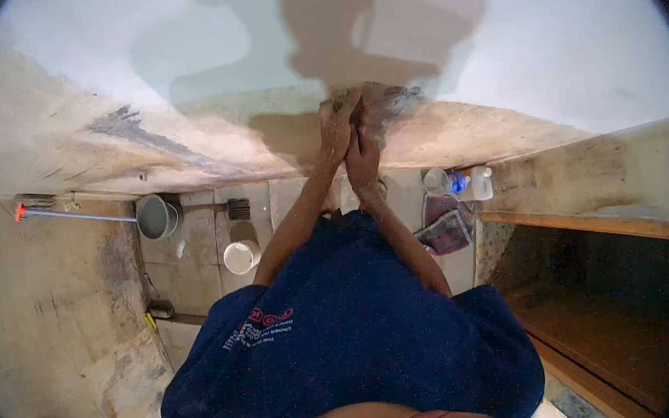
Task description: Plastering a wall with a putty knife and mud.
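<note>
Both arms reach forward to the wall (256,102), hands close together at a dark stained patch (396,96). My left hand (335,130) is closed, its fingers bent against the wall surface. Right beside it and slightly nearer, my right hand (362,156) is also closed, its fingers pressed together near the left one. Whatever the hands hold, if anything, is hidden behind the fingers. Pale dust specks cover the hands and forearms. The wall is pale above and brownish, worn and scuffed lower down.
On the floor at left are a grey bucket (157,217), a white bucket (242,257) and a dark brush head (239,209). A blue-handled tool (87,214) leans nearby. At right are a blue container (458,182), a white jug (482,183), a folded cloth (446,233) and a wood-edged shelf (600,226).
</note>
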